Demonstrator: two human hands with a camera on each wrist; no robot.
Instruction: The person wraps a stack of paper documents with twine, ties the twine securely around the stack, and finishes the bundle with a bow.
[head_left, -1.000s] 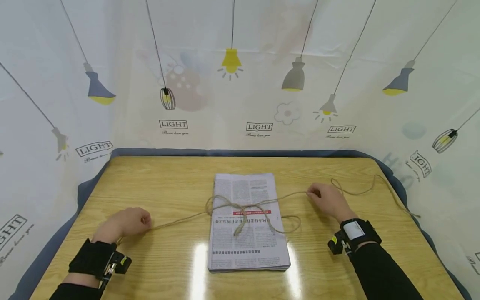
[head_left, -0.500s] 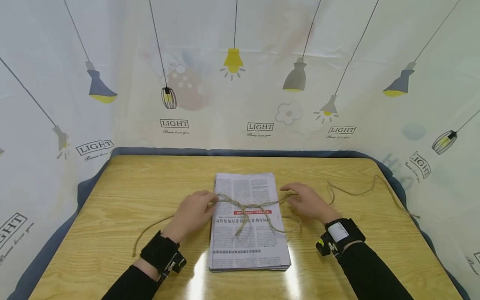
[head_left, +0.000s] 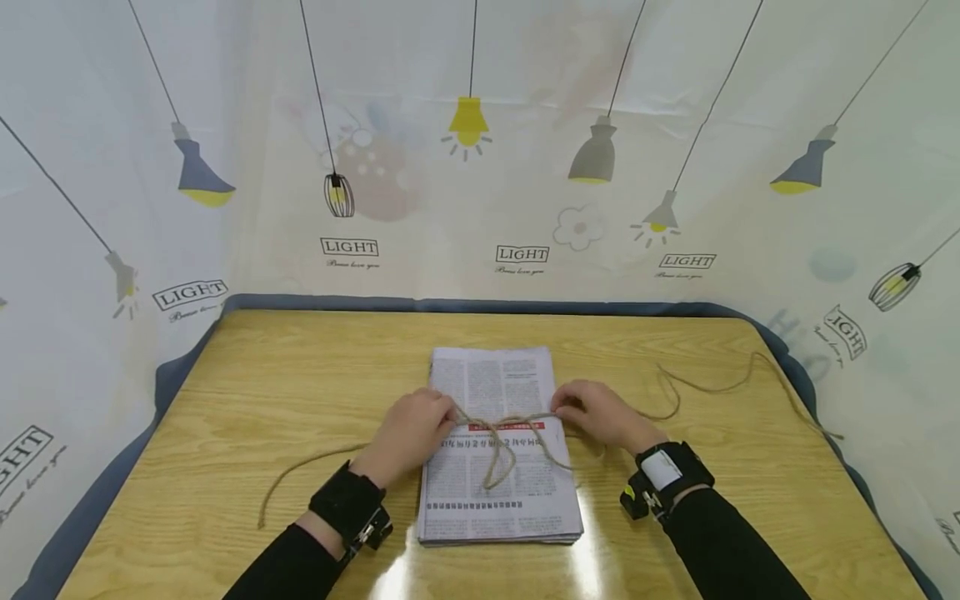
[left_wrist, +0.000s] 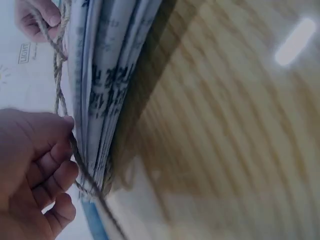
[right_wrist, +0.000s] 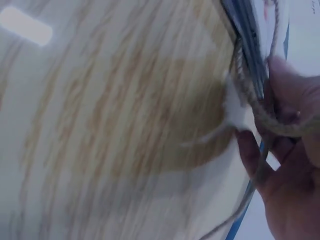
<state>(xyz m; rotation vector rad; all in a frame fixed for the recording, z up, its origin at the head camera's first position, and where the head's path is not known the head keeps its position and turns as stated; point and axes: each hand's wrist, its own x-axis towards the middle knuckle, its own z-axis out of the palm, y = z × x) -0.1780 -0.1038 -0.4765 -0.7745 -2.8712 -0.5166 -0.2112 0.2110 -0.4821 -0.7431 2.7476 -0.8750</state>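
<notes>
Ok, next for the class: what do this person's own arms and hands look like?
The left hand and right hand wear no gloves. Both sleeves are plain black. Each side has a wide black wrist strap carrying a small, boxy black camera on a silver-coloured metal mount. The right strap bears a white rectangular patch, and its camera a yellow-green mark.

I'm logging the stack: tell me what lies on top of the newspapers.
Twine crosses the newspapers, looped near the middle. The left hand pinches it over the left edge, the right hand at the right edge. Whatever these cover is hidden.
</notes>
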